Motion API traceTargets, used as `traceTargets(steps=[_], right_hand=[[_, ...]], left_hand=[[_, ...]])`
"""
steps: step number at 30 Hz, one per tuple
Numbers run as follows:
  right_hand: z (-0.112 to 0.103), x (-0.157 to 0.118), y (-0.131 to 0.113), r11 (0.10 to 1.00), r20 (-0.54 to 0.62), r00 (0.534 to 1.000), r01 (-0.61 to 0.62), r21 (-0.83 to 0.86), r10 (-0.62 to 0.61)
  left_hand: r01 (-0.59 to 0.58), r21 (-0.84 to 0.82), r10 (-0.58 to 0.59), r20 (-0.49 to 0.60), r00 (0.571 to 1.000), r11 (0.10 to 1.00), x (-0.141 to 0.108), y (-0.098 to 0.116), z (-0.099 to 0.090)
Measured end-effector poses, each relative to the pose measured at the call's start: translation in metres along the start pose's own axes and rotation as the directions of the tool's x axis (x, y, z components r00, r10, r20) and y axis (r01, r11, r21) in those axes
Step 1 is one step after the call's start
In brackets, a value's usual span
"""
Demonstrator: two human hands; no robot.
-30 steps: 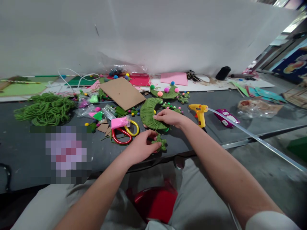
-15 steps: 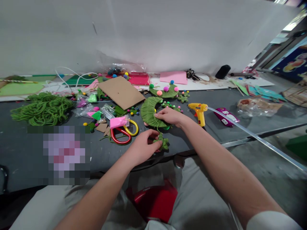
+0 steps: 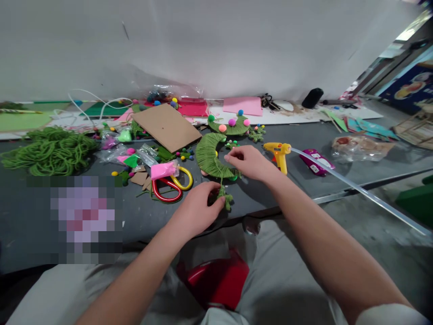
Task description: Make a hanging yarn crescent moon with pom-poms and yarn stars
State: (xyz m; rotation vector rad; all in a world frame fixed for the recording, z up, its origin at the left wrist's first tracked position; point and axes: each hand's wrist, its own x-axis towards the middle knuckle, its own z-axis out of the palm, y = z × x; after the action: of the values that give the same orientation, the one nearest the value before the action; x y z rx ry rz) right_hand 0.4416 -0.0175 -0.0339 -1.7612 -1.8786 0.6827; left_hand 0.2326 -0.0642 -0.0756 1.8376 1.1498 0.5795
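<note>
A green yarn-wrapped crescent (image 3: 207, 155) lies on the dark table, and a strand hangs from its lower part. Below it, my left hand (image 3: 199, 205) pinches a small green yarn piece (image 3: 228, 198) between thumb and fingers; part of the piece is hidden by the hand. My right hand (image 3: 250, 163) is just right of the crescent's inner curve with its fingers curled together; whether anything is between the fingertips cannot be made out. Behind is a second green crescent (image 3: 237, 128) with coloured pompoms. A small green yarn piece with pompoms (image 3: 257, 132) lies beside it.
Red and yellow-handled scissors (image 3: 165, 199) lie left of my left hand. A yellow glue gun (image 3: 280, 155) with a long clear glue stick (image 3: 358, 188) is at right. Cardboard (image 3: 167, 128), a green yarn heap (image 3: 50, 151) and a purple packet (image 3: 316, 161) lie around.
My right hand has lifted away from the crescent's strand and moved slightly right and up. My left hand stays at the small yarn piece. The view has shifted slightly.
</note>
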Motion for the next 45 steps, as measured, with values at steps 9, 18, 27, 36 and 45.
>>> traceTargets(steps=[9,18,27,36,45], right_hand=[[-0.003,-0.063,-0.017,0.926,0.329,0.938,0.217,-0.308,-0.110],[0.017,-0.080,-0.004,0.906,0.277,0.950,0.241,-0.348,-0.146],[0.008,-0.086,0.013,0.958,0.218,0.964,0.195,-0.209,-0.149],[-0.001,-0.090,0.030,0.965,0.235,0.962,0.185,-0.188,-0.139],[-0.030,-0.075,0.039,0.993,0.139,0.988,0.083,-0.082,-0.071]], left_hand=[[0.024,0.130,-0.030,0.045,0.999,0.991,-0.002,-0.004,-0.017],[-0.033,0.325,-0.010,0.131,0.991,0.945,-0.019,-0.010,-0.027],[0.046,0.336,-0.087,0.106,0.991,0.941,-0.015,-0.010,-0.027],[0.012,0.352,-0.057,0.116,0.992,0.936,-0.013,-0.001,-0.026],[0.028,0.344,-0.072,0.115,0.991,0.939,-0.014,0.000,-0.026]])
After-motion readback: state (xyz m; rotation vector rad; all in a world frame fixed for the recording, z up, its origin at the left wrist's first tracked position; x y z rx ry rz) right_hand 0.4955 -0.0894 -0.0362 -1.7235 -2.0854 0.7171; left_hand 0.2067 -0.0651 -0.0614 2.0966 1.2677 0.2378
